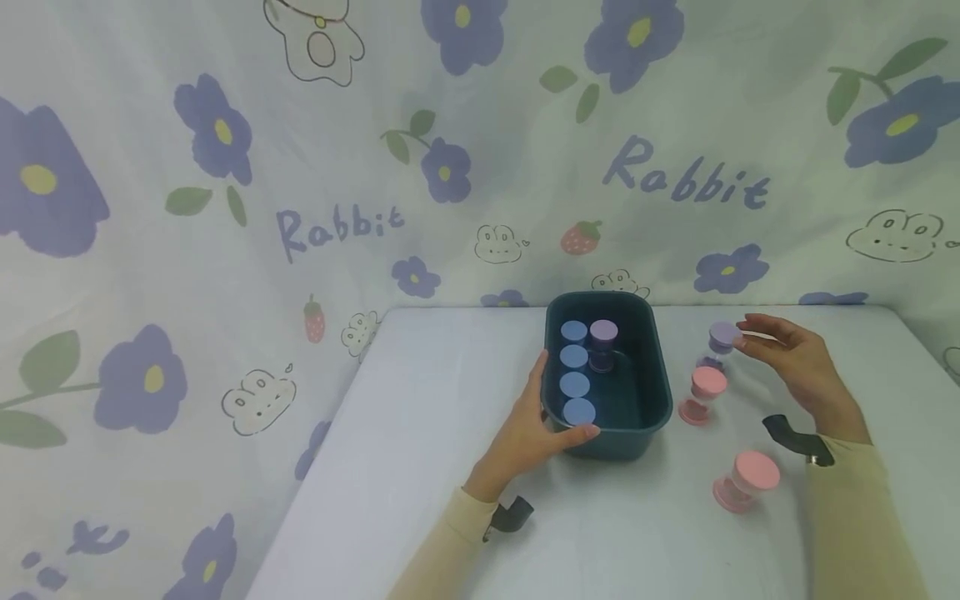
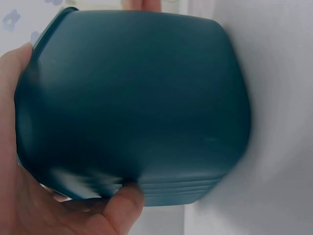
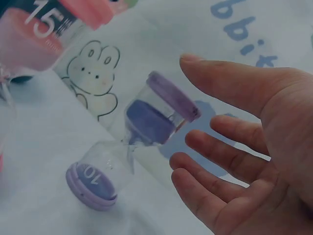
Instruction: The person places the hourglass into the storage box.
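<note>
A dark teal plastic bin [image 1: 662, 400] stands on the white table, and my left hand [image 1: 521, 433] grips its near left corner, thumb over the front rim. Inside the bin, several blue-capped hourglasses [image 1: 574, 385] form a row along the left wall. One purple-capped hourglass [image 1: 603, 332] stands beside them at the far end. My right hand [image 1: 798, 358] is right of a purple hourglass [image 3: 151, 117] marked 10, its fingers spread and apart from it in the right wrist view. That hourglass stands on the table with purple sand mostly in its upper bulb.
A pink hourglass [image 1: 702, 396] stands right of the bin, close in front of the purple one. Another pink hourglass [image 1: 750, 479] is nearer the table's front. Behind the table [image 1: 420, 400] hangs a flowered curtain [image 1: 525, 150] that meets its back edge.
</note>
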Demonstrator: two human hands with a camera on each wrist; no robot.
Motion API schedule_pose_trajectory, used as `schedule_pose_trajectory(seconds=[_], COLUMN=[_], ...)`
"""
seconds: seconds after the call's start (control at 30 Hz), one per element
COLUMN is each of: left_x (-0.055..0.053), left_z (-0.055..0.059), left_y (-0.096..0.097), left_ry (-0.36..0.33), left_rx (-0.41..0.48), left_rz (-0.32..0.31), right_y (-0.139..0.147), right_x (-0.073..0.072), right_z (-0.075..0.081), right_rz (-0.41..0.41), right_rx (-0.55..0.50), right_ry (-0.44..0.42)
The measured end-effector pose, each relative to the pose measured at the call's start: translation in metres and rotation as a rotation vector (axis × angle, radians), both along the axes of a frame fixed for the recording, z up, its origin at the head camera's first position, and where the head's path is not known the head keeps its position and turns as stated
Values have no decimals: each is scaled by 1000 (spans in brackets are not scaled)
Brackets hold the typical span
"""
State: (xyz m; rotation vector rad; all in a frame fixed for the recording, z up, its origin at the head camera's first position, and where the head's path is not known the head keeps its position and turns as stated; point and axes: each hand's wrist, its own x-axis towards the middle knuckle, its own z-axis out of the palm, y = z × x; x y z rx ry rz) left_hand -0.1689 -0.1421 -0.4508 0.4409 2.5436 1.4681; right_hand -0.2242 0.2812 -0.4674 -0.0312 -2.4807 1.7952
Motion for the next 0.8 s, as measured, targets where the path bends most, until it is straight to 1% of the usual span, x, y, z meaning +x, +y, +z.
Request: schedule_pose_trajectory(seconds=[0.13,0.2,0.3,0.43,0.57,0.8], left_x=[1,1,1,1,1,1], left_z=[1,2,2,2,2,1], left_y=[0,0,0,-1,-1,-1], left_ry=[2,3,7,21,22,23], left_rx=[-4,-9,-10,-18,-17,-18], left_rz=[-2,-2,-3,0,1,-2], right_y=[-3,-4,-5,-7,-9,-12], right_x=[-3,-5,-7,-9,-8,-4], right_z=[-5,-7,-9,-10,-9,-5], right_rz=[14,16,16,13,8,-29], right_rx=[144,176,185,177,180,195], right_ry=[-78,-98,-107,-96,-90,-120])
